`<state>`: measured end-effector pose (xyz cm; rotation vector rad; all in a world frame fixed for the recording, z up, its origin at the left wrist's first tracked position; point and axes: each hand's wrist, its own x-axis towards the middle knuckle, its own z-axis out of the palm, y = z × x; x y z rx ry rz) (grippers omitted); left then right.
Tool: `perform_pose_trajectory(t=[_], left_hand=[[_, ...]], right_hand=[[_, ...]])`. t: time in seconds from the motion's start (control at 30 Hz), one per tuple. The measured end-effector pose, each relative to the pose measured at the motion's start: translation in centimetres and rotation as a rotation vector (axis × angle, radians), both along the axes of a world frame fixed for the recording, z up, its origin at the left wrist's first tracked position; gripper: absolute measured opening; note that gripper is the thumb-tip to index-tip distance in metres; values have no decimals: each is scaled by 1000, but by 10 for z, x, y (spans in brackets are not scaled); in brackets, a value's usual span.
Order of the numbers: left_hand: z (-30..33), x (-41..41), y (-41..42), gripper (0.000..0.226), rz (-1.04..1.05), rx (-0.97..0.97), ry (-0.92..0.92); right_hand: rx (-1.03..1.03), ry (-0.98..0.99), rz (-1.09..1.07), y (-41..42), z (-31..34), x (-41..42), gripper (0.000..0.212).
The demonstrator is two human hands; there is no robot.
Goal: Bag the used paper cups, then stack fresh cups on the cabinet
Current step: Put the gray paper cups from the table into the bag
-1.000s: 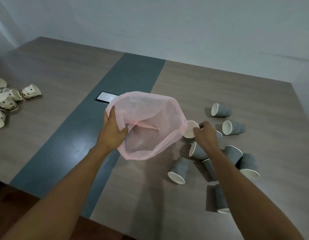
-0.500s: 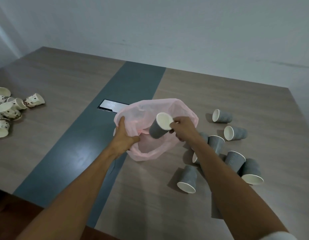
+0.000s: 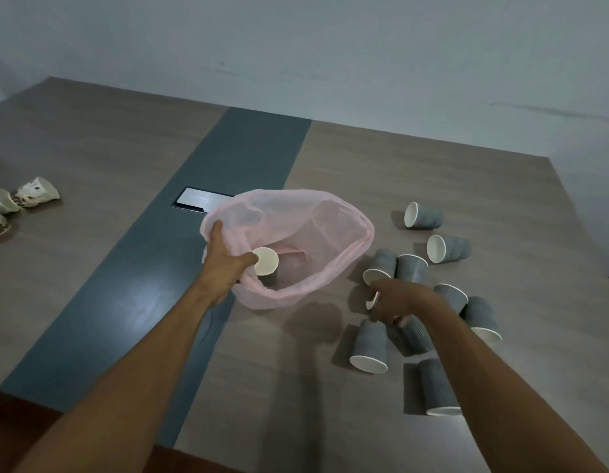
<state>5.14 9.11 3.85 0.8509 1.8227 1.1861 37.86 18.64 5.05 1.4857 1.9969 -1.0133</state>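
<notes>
- My left hand pinches the near-left rim of the pink plastic bag, mouth held open above the table.
- One grey paper cup sits inside the bag, white mouth up.
- My right hand is curled around a grey cup in the tipped-over pile of grey cups, right of the bag.
- Spotted cups lie far left.
</notes>
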Motion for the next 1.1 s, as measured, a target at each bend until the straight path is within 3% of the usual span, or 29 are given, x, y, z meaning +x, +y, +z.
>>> perform_pose_trajectory(t=[0.07,0.13,0.2,0.3,0.37,0.43,0.5,0.57,0.63,0.73,0.8,0.9,0.97,1.03,1.1], left_hand=[[2,1,0,112,-5,2,12],[4,1,0,116,-13,-8,6],[4,2,-3,115,-16,-12,12],[6,4,-5,117,-27,-17,11],[9,6,-7,121,-42,-20,11],[12,8,-8,121,-56,-14,13],[14,9,-9,121,-70,-5,19],[15,10,-10,121,-87,2,42],[14,12,-10,122,-96,6,55],[15,18,-6,124,-91,7,58],[17,20,-3,123,-96,27,66],[17,18,3,118,-93,52,85],[15,16,7,115,-84,52,99],[14,15,10,115,-80,63,109],[12,17,13,114,-72,68,113]], right_hand=[[19,-86,220,-19,-23,3,69],[91,-173,413,-37,-47,2,77],[213,-263,512,-51,-66,0,71],[409,-288,584,-60,-66,-9,39],[371,-234,548,-52,-42,-16,39],[198,19,331,-32,1,-19,34],[80,441,14,-10,42,-19,19],[205,750,-241,12,66,-25,17],[337,825,-334,26,67,-39,21],[278,743,-274,36,49,-56,25],[251,710,-356,42,36,-53,24],[461,591,-480,60,23,-34,18],[525,356,-347,69,12,-16,18],[411,76,-66,65,-4,-1,14],[273,-75,148,55,-30,9,33]])
